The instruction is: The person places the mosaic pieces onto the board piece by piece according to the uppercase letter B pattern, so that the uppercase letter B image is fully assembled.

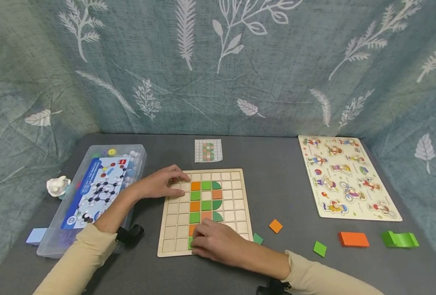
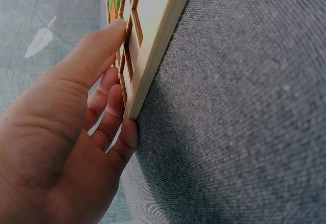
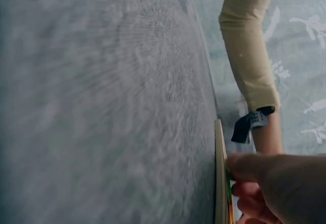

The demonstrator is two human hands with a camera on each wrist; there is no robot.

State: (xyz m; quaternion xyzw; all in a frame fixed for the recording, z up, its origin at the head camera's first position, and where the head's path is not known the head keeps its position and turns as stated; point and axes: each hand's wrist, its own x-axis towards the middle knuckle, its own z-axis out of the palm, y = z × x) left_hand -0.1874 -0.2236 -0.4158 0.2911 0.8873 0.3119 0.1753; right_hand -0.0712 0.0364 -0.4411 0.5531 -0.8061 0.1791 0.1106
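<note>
- The wooden grid board lies at centre frame, with orange and green tiles filling part of its middle columns under the pattern card.
- The left hand rests flat, fingers straight, on the board's upper-left corner.
- The right hand has its fingers curled over a green tile in the bottom rows.
- Loose tiles wait lower right, such as the orange square; my read is roughly halfway.

head: high, looking down | wrists: close, table-level | shared: grid board
</note>
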